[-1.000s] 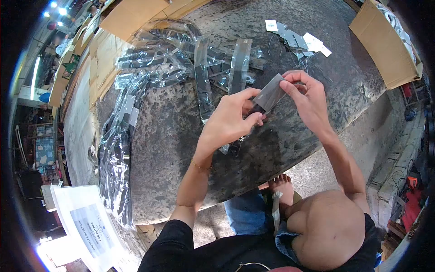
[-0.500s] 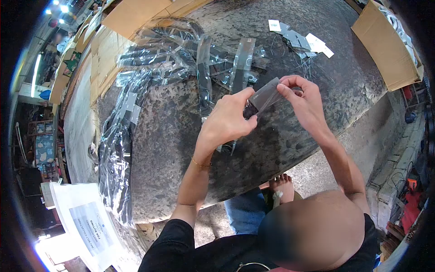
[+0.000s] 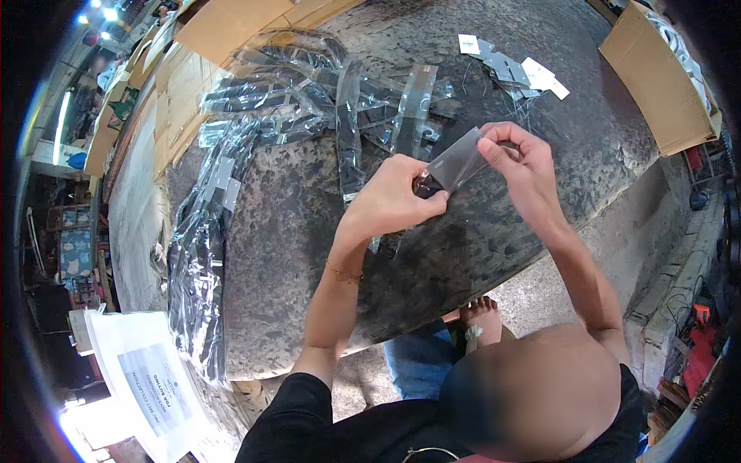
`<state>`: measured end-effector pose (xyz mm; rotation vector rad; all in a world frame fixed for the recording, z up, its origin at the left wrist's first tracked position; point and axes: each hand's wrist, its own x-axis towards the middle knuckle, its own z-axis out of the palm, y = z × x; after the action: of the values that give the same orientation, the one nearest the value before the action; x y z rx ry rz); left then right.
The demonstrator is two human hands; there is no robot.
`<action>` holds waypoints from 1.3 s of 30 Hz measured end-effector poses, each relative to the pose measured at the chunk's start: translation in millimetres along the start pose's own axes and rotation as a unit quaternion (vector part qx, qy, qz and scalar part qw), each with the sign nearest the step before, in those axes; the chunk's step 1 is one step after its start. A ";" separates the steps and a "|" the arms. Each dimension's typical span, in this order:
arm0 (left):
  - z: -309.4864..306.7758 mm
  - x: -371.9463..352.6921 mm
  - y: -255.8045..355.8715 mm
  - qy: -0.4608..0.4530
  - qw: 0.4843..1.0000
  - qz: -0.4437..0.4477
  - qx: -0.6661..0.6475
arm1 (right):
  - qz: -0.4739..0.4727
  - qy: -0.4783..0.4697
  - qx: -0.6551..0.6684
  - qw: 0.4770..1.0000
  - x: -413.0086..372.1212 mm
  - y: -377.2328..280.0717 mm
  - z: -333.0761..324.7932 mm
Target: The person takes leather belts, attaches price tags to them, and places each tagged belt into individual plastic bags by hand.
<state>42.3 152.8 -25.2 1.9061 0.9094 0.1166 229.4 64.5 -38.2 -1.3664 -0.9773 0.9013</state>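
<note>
The left hand [image 3: 401,197] held the lower end of a clear plastic sleeve [image 3: 455,160], its grip closed with thumb and fingers around a dark item [image 3: 427,184] at that end. The right hand [image 3: 515,154] had its grip clamped on the sleeve's upper end, thumb against forefinger. The sleeve slanted up between the two hands, above the desk [image 3: 285,301], with small pale print on it. Just beyond the hands, two long clear-wrapped strips [image 3: 349,116] [image 3: 414,108] lay lengthwise beside a heap of glossy packaged dark strips [image 3: 270,104]. A long shiny bundle [image 3: 194,285] ran down the desk's left side, with grey cards [image 3: 226,184] on its upper part. Toward the far right, grey and white tags [image 3: 505,68] lay fanned out, thin strings [image 3: 519,112] trailing from them. An open cardboard box [image 3: 656,81] with pale contents stood at the right edge. Near the lower left was a printed white sheet [image 3: 158,382] whose text included "FOR BUYING".
</note>
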 end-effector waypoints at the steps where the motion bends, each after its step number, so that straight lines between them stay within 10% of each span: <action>1: -2.0 0.3 -5.6 -0.019 1.000 0.018 0.009 | 0.003 -0.007 -0.022 1.000 -2.4 -0.6 2.7; 20: -1.8 2.4 -8.8 -0.051 0.988 0.058 -0.132 | -0.179 0.049 -0.078 0.979 7.8 5.4 -2.6; 39: 24.5 9.2 1.5 0.012 0.976 0.058 -0.209 | -0.105 0.028 -0.070 0.992 8.7 1.9 -15.5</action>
<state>60.5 140.3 -39.3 1.5655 0.7220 0.3725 247.0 67.2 -39.3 -1.3681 -1.1349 0.6440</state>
